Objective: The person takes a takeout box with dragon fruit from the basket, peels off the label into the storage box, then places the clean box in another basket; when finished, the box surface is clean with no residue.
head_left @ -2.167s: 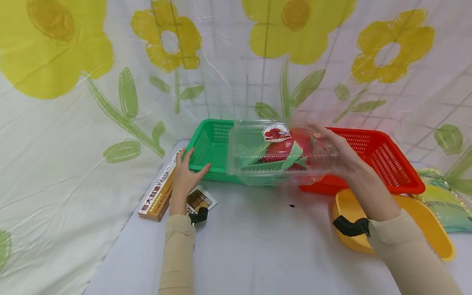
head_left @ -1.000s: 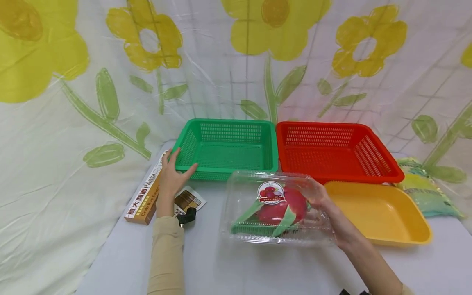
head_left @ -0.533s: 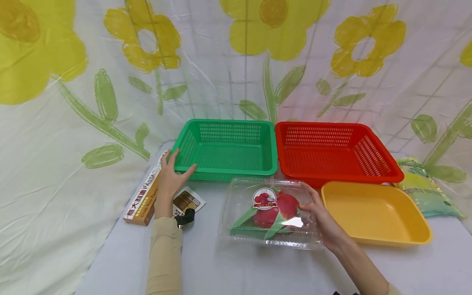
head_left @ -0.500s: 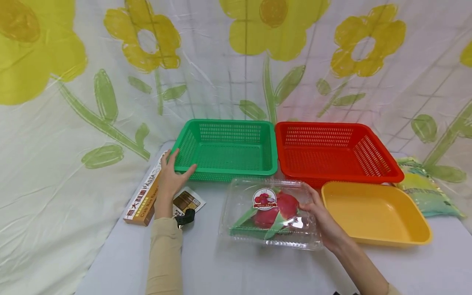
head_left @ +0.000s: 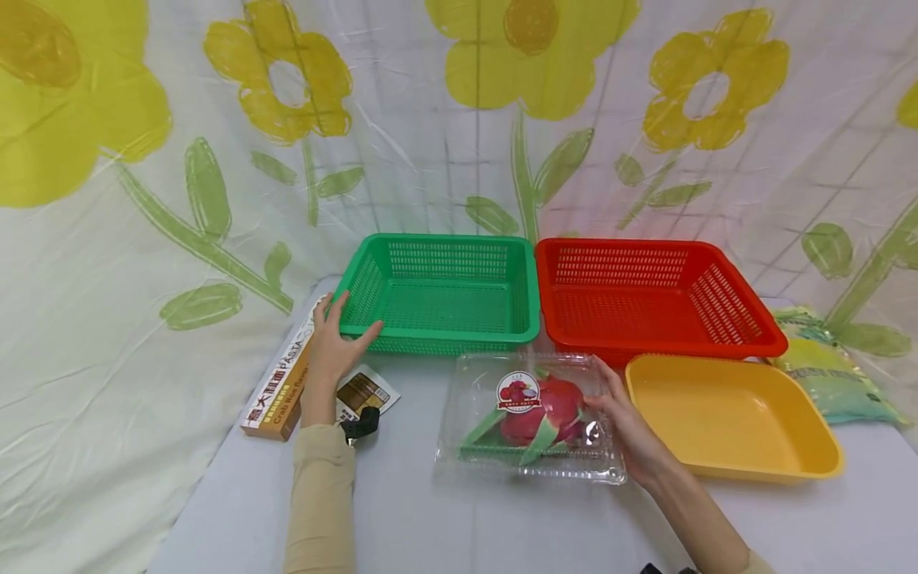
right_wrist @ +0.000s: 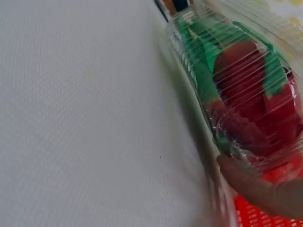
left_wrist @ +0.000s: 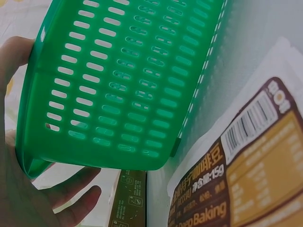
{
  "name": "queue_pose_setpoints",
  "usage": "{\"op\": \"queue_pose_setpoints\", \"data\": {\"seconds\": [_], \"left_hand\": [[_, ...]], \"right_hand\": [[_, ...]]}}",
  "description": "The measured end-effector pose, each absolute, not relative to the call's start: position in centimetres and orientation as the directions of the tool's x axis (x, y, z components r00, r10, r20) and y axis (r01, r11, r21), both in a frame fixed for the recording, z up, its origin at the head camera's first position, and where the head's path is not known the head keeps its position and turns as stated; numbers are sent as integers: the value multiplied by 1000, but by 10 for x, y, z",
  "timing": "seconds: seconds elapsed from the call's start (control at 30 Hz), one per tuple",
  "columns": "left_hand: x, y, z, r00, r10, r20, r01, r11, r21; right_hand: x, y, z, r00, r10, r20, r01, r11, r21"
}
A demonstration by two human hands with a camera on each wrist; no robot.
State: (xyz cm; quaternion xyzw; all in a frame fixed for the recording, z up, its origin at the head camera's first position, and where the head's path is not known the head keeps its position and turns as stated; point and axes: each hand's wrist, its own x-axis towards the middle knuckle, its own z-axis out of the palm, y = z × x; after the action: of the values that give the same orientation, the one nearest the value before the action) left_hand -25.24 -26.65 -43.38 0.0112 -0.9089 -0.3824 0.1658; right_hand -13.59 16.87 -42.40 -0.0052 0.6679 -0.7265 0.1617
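Observation:
My right hand [head_left: 633, 430] grips the right side of a clear plastic clamshell box [head_left: 574, 368]. A red dragon fruit [head_left: 552, 406] with green leaf tips lies inside, under a round label. In the right wrist view a finger [right_wrist: 248, 184] is against the box's end. My left hand [head_left: 333, 347] holds the front left corner of a green plastic basket [head_left: 445, 307], thumb on the front rim and fingers round the side. The left wrist view shows this slotted wall [left_wrist: 118, 85] close up. Whether the box touches the table is hard to tell.
A red basket [head_left: 645, 315] stands right of the green one. In front of it is a yellow tub [head_left: 739, 422], with a green-yellow bag [head_left: 832, 375] at far right. A pasta box [head_left: 276, 399] and a coffee bean sachet [head_left: 369, 391] lie by the left hand.
The right hand has brought the clamshell box from above the baskets toward me and down over the table's middle. In the last half second it shifts slightly. The left hand stays at the green basket's corner.

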Motion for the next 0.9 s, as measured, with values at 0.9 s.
{"op": "queue_pose_setpoints", "data": {"seconds": [0.9], "left_hand": [[-248,-268,-415,-919,-73,386,166,818,550]], "right_hand": [[-133,168,-406,-992,-123,-22,-15,292,-956]]}}
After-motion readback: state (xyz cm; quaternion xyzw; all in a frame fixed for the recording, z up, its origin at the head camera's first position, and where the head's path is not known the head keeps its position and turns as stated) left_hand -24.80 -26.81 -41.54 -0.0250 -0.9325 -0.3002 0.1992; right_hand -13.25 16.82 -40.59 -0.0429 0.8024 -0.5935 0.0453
